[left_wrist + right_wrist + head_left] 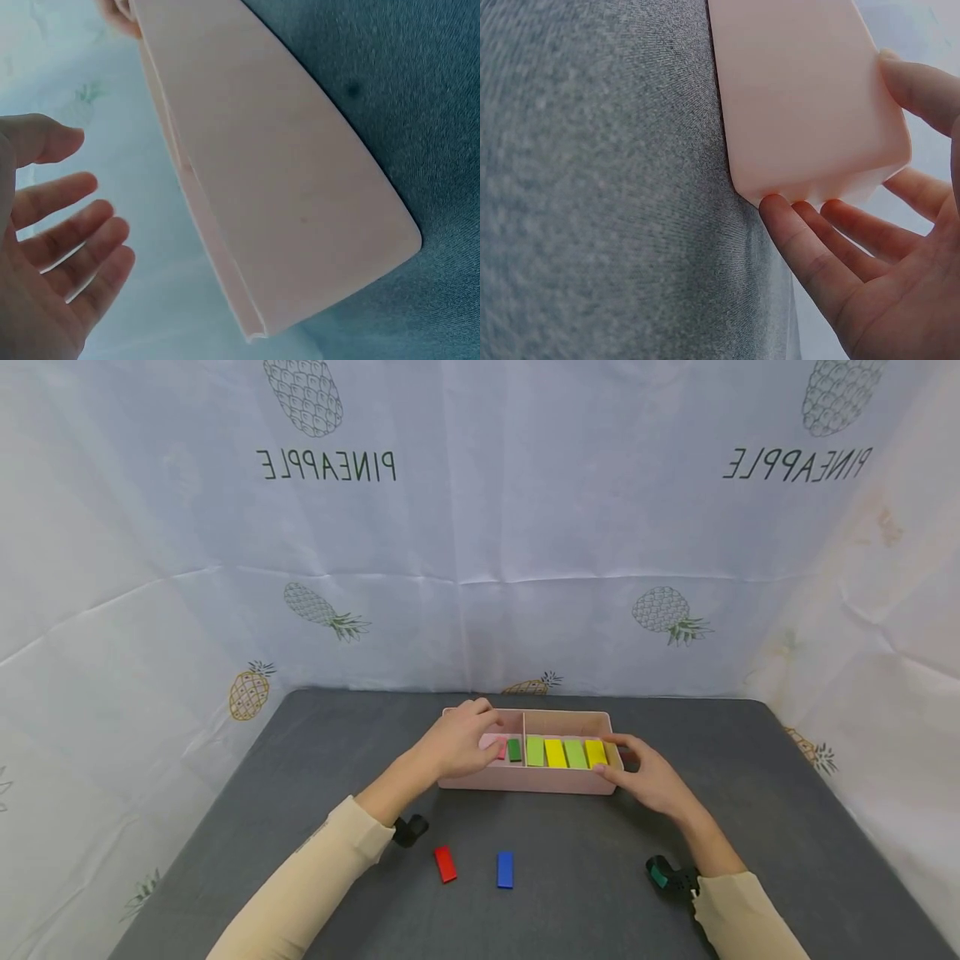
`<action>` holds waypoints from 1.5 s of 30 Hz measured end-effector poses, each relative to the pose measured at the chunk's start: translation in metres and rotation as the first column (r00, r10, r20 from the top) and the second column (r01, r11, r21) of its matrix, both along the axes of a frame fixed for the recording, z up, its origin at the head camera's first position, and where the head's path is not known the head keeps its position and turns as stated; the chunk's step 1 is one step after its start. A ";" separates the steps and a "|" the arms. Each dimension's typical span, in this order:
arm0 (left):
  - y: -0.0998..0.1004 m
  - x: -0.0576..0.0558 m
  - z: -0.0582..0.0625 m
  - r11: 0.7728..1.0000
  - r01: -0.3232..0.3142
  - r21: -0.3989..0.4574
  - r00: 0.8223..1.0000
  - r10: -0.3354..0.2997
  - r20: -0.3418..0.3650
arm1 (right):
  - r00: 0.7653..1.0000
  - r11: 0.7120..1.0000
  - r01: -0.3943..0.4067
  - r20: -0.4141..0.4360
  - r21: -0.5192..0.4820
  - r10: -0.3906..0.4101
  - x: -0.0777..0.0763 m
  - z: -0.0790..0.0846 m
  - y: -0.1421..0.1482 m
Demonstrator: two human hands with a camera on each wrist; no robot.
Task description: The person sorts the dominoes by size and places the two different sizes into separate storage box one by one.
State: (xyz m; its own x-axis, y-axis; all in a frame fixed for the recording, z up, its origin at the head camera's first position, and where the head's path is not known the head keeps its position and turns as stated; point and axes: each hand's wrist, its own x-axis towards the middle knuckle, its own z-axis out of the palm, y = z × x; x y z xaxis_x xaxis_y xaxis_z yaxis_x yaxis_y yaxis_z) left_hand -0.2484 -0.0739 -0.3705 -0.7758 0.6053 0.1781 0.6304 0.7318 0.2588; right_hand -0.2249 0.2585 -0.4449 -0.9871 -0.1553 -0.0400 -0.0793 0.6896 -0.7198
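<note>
A pale pink box with a divider stands toward the back of the table. Over its left compartment hovers my left hand, fingers loosely bent; the left wrist view shows nothing between them. Beneath that hand lie a pink block and a dark green block, partly hidden. The right compartment holds two light green blocks and two yellow blocks in a row. My right hand holds the box's right end, thumb at the upper edge and fingertips against the end wall.
Nearer to me, a red block and a blue block lie apart on the dark grey table. Behind the table hangs a white curtain with pineapple prints. Dark devices are at both wrists.
</note>
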 end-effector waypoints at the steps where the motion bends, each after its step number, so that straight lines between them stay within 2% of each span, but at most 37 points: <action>1: 0.000 0.003 0.001 1.000 0.009 -0.005 1.000 -0.009 -0.019 | 1.000 1.000 0.001 0.001 -0.004 -0.001 0.000 0.000 0.000; 6: 0.004 0.017 0.001 0.996 0.072 -0.044 0.989 -0.077 -0.122 | 1.000 1.000 -0.003 -0.002 -0.004 0.003 -0.001 -0.002 0.002; 11: 0.009 0.031 0.003 0.985 0.120 -0.124 0.966 -0.145 -0.215 | 1.000 1.000 0.000 -0.014 -0.002 0.000 -0.002 -0.004 0.004; 13: 0.010 0.036 0.004 0.980 0.143 -0.137 0.953 -0.173 -0.250 | 1.000 1.000 0.000 -0.012 -0.004 0.000 -0.002 -0.004 0.004; 17: 0.012 0.046 0.003 0.974 0.176 -0.143 0.937 -0.210 -0.279 | 1.000 1.000 0.001 -0.007 -0.006 -0.001 -0.003 -0.005 0.003; 23: 0.014 0.059 0.000 0.968 0.192 -0.162 0.931 -0.232 -0.281 | 1.000 1.000 0.001 -0.009 -0.003 -0.001 -0.002 -0.003 0.001; 29: 0.014 0.070 -0.005 0.960 0.185 -0.210 0.934 -0.239 -0.267 | 1.000 1.000 -0.005 -0.006 -0.007 0.004 -0.002 -0.002 0.000; 36: 0.014 0.080 -0.017 0.949 0.195 -0.246 0.949 -0.246 -0.198 | 1.000 1.000 -0.014 -0.009 -0.013 0.014 -0.002 -0.003 0.002; 45: 0.016 0.088 -0.035 0.932 0.203 -0.300 0.955 -0.256 -0.149 | 1.000 0.999 -0.020 -0.010 -0.028 0.019 -0.004 -0.004 0.004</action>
State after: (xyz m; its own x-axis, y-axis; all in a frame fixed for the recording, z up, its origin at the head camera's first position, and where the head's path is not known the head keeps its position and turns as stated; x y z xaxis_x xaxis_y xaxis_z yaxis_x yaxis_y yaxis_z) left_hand -0.1608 -0.0583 -0.4059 -0.5793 0.8087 0.1021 0.8068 0.5868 -0.0694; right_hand -0.2284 0.2624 -0.4491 -0.9842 -0.1754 -0.0255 -0.0997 0.6670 -0.7383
